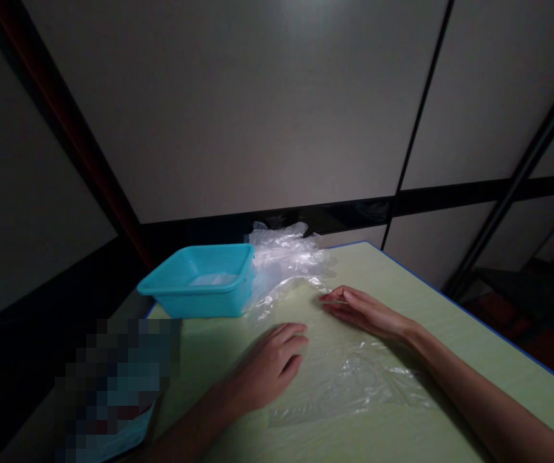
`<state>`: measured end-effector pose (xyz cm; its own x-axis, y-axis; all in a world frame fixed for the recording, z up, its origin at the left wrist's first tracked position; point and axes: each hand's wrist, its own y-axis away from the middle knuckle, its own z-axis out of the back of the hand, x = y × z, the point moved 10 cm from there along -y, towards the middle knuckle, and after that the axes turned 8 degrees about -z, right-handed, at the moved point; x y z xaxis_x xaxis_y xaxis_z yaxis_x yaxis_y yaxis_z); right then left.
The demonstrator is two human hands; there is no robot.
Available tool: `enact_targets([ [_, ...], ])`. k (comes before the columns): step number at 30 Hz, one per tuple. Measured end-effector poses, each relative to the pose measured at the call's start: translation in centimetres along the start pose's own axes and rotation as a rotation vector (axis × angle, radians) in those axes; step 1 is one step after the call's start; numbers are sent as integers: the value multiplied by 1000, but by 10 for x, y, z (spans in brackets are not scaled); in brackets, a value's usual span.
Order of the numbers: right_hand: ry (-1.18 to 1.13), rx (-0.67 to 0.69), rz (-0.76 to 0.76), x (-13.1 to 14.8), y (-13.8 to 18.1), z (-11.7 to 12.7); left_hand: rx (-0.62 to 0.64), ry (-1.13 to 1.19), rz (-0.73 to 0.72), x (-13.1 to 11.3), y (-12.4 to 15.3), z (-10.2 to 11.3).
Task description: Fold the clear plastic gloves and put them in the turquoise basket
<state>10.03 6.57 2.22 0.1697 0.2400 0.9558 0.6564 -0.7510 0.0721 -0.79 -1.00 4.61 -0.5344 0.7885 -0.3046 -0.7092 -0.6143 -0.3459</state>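
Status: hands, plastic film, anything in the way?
Left hand, right hand: at clear plastic film, grip unclear. Film wrinkled. Possible obstruction: crumpled plastic heap beside turquoise basin.

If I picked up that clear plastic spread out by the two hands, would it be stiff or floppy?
The clear plastic would probably droop, since it lies thin and wrinkled. It is likely light for its size, as the table shows through it. Its glossy glints suggest it may be slippery.
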Motion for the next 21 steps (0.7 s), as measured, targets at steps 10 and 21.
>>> enact_targets([
  [10,-46,-49,37,0,-3,7,-16,11,-3,-1,1,1],
  [21,15,179,-112,1,16,-11,1,3,-6,-1,0,0],
])
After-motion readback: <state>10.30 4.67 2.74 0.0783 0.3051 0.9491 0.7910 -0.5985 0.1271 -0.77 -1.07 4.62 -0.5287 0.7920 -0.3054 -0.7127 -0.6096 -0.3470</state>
